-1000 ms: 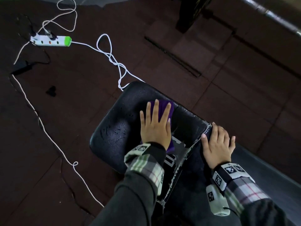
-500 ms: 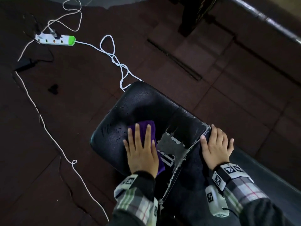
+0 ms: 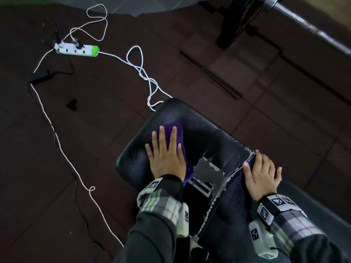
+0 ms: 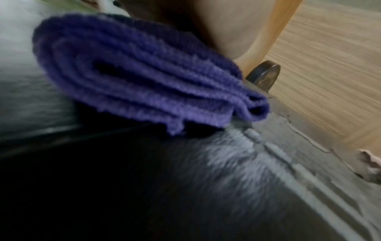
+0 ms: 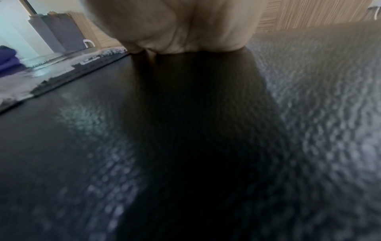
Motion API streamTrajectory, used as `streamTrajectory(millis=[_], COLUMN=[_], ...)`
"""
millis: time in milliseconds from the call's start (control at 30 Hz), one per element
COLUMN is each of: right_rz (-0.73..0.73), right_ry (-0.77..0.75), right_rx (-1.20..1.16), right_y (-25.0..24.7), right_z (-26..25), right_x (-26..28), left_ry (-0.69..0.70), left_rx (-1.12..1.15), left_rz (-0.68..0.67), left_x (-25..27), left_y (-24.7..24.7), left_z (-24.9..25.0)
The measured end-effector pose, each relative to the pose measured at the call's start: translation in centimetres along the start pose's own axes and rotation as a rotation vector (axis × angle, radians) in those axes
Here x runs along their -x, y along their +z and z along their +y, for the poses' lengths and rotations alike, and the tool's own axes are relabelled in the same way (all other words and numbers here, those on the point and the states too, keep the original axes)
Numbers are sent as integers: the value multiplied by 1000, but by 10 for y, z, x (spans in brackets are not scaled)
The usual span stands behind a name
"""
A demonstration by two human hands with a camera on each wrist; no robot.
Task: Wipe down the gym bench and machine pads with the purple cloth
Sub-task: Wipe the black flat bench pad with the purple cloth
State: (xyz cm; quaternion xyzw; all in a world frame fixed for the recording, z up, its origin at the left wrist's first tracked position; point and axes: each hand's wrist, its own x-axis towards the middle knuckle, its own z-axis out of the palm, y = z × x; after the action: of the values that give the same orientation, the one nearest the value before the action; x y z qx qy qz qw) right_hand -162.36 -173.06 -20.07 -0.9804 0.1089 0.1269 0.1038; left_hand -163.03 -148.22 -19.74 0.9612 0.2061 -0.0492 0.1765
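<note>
A black padded bench seat (image 3: 201,130) with a torn grey patch (image 3: 208,168) fills the middle of the head view. My left hand (image 3: 165,154) lies flat with straight fingers on the folded purple cloth (image 3: 179,134), pressing it onto the seat's left half. In the left wrist view the folded cloth (image 4: 144,76) sits under my palm on the black pad (image 4: 144,187). My right hand (image 3: 261,171) rests flat on the longer bench pad (image 3: 231,211), beside the seam between the two pads. The right wrist view shows that pad's textured vinyl (image 5: 185,146) below the palm.
Dark rubber floor tiles surround the bench. A white power strip (image 3: 77,50) with a green end lies far left, and its white cable (image 3: 140,71) loops toward the seat. Another thin cord (image 3: 62,149) runs along the left. A metal bar (image 3: 311,28) and dark stand (image 3: 235,21) sit top right.
My left hand slid the purple cloth down toward the seat's near left, then forward again to the left half. The right hand stayed put on the long pad.
</note>
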Motion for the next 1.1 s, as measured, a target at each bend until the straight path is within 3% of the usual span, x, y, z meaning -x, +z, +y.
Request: streamTrajectory(millis=[133,267,467,633,833,967,1100], right_rz=[6,-2,-11,-15,-45,-41,-39], right_ry=[11,18,18,21,26,28,27], right_rx=[0,-9,-20,-19,-19,-13,-24], right_y=[-1,-1,-3,-4,-4,-4,-4], right_z=[-2,-2,-3,-3,-2,-3,-3], right_x=[0,0,0,0,-1,-1,-1], left_ry=[-63,49,202,79,-41,77,197], left_rx=[18,11,-41,-20,17,-1,-22], left_rz=[60,-1,-36,20,73,31,-9], left_x=[48,84,41,12,61,95,79], left_y=[5,12,10,3,6,13,12], left_z=[-23,-14,9,-5,-26,-15,-1])
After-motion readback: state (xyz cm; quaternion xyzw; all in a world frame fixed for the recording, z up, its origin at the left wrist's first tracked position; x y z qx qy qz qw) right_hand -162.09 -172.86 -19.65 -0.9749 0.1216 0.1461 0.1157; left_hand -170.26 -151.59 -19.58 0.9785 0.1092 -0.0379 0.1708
